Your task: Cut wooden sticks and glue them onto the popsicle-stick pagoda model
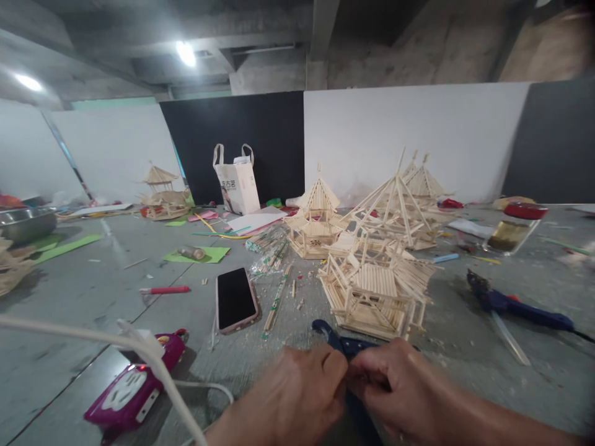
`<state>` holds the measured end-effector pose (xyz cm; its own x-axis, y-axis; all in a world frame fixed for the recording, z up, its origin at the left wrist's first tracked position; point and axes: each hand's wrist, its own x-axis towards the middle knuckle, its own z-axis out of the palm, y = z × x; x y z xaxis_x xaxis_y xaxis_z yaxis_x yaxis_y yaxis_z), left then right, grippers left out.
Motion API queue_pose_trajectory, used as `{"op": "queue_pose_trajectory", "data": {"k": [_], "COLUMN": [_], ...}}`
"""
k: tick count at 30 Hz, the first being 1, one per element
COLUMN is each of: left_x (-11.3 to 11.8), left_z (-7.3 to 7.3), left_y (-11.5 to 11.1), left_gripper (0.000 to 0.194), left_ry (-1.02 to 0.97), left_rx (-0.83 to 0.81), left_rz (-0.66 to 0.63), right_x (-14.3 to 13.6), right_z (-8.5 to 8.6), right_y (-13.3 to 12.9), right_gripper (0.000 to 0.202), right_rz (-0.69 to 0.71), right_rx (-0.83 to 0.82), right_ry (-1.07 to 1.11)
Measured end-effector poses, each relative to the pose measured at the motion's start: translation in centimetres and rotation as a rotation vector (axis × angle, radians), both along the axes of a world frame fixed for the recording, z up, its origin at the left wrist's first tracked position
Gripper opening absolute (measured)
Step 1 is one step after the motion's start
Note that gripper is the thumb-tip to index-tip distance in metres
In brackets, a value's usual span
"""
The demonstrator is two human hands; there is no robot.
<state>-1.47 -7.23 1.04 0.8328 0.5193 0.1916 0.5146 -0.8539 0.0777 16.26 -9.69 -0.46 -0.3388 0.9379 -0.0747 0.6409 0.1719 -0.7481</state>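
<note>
My left hand (297, 387) and my right hand (400, 384) meet at the near edge of the view, fingers closed and fingertips almost touching. Whatever is pinched between them is hidden or too small to make out. Under and just behind the hands lies a dark blue handled tool (331, 334), partly covered by them. Right behind it stands a model pavilion (372, 291) built of thin wooden sticks. A taller stick pagoda (318, 214) with a pointed roof rises farther back, beside an open cone of sticks (395, 204).
Left of the hands lie a phone (236, 300), a red pen (165, 290) and a purple power strip (139, 387) with a white cable. Wrapped sticks (274, 251) lie behind the phone. To the right are a blue glue gun (520, 306) and a red-lidded jar (515, 229).
</note>
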Motion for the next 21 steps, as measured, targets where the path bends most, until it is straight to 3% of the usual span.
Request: {"op": "queue_pose_trajectory", "data": {"k": [4,9,11,14,16,21], "left_x": [-0.2,-1.4,-1.9,-2.1,-2.1,-2.4], "left_z": [-1.1,-0.5,0.0,0.5,0.6,0.3], "left_y": [-0.1,0.2,0.3,0.2,-0.1,-0.7], "left_gripper": [0.011,0.014,0.015,0.013,0.011,0.011], "left_ry": [-0.054,-0.239,-0.34,-0.45,-0.476,-0.563], "left_rx": [0.119,0.061,0.041,0.072,0.092,0.09], "left_rz": [-0.031,0.124,0.167,0.213,0.266,0.399], "right_x": [0.1,1.6,1.8,1.2,0.4,-0.5], "right_z": [-0.2,0.6,0.8,0.8,0.5,-0.1], "right_y": [0.0,-0.7,-1.1,-1.6,-1.6,-1.4], "right_gripper": [0.023,0.027,0.042,0.081,0.09,0.048], "right_rz": [-0.009,-0.023,-0.019,0.037,0.058,0.001], "right_rx": [0.07,0.431,0.385,0.195,0.184,0.278], "right_ry": [-0.069,-0.311,-0.455,-0.649,-0.709,-0.624]}}
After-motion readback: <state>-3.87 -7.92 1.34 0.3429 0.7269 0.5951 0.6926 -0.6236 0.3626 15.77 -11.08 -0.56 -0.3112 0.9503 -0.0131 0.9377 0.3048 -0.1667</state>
